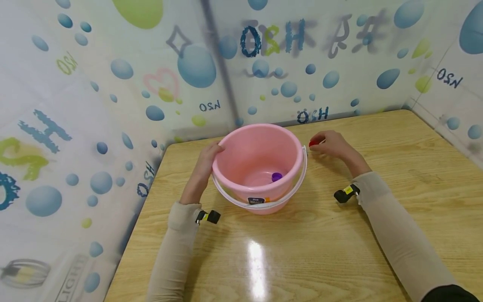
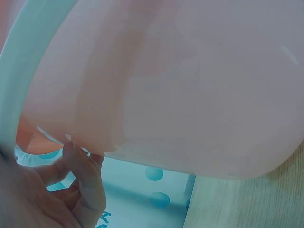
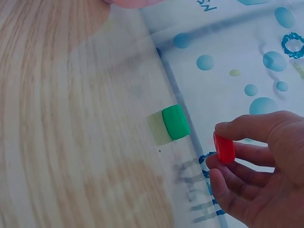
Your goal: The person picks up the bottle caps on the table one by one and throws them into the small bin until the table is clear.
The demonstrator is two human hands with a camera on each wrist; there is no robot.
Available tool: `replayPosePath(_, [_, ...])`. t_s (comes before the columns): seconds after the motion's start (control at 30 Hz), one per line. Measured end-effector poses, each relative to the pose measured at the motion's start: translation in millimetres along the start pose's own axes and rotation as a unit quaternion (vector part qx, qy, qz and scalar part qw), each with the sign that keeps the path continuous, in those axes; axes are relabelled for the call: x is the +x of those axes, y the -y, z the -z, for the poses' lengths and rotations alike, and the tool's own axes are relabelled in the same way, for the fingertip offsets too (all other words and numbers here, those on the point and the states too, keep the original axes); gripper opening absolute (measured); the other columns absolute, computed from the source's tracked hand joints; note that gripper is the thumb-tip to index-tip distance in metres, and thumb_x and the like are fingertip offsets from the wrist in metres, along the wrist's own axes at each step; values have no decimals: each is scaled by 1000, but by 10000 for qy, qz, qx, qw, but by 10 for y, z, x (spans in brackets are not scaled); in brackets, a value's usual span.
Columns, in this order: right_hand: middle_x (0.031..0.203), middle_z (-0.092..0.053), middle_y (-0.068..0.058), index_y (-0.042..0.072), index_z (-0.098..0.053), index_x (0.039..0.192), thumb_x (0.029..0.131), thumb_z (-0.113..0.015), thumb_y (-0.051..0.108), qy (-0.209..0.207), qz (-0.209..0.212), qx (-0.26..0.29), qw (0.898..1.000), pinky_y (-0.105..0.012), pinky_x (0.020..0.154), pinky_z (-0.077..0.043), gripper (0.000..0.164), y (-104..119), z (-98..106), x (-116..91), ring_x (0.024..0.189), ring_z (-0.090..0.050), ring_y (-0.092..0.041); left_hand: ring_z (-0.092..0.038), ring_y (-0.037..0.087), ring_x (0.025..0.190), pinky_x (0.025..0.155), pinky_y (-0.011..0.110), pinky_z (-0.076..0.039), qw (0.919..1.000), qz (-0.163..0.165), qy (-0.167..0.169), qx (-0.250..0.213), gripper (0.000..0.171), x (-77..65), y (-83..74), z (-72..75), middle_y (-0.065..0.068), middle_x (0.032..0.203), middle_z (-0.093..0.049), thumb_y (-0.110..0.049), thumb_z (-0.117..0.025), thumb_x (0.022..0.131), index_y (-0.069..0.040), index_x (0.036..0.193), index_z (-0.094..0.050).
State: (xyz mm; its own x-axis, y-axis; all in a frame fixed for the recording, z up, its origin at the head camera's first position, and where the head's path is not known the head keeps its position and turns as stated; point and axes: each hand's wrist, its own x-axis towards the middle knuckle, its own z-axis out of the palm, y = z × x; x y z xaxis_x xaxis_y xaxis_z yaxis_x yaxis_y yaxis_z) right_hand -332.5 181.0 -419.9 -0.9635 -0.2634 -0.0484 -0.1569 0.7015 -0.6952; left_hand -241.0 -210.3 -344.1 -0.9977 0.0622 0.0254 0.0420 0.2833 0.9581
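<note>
A pink bucket (image 1: pixel 260 155) with a white handle (image 1: pixel 264 205) stands upright on the table, its handle hanging down at the front. My left hand (image 1: pixel 205 161) grips the bucket's left rim, thumb over the edge; in the left wrist view its curled fingers (image 2: pixel 88 175) lie at the rim. Right of the bucket, my right hand (image 1: pixel 332 144) pinches a small red plastic cap (image 3: pixel 224 147) between thumb and fingers. On the bucket's floor lies a purple cap (image 1: pixel 276 176). A green cap (image 3: pixel 176 122) rests on the table near its back edge, out of sight in the head view.
The wooden table (image 1: pixel 396 167) meets a wall sheet (image 1: pixel 324 54) printed with blue and green drops along its back edge. Another printed sheet (image 1: pixel 75 134) hangs along the left side. Small black cameras (image 1: pixel 344 194) are strapped to both wrists.
</note>
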Motion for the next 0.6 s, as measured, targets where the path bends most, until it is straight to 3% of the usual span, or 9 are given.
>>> replayPosePath(0.2, [117, -61, -17, 5, -60, 120, 91, -63, 30, -64, 24, 21, 10000, -38, 80, -53, 38, 42, 39, -23, 98, -58, -30, -62, 9, 64, 61, 20, -50, 10000, 47, 38, 47, 38, 7, -17, 0, 9, 85, -65, -23, -45, 94, 2, 118, -62])
replayPosePath(0.6, [117, -62, -17, 4, -61, 120, 91, -63, 28, -142, 191, -35, 9997, -40, 82, -54, 38, 123, 132, -64, 98, -59, -30, -61, 7, 65, 63, 20, -50, 9999, -116, -81, 51, 36, -7, 10, -4, 4, 83, -64, -27, -47, 92, -1, 112, -63])
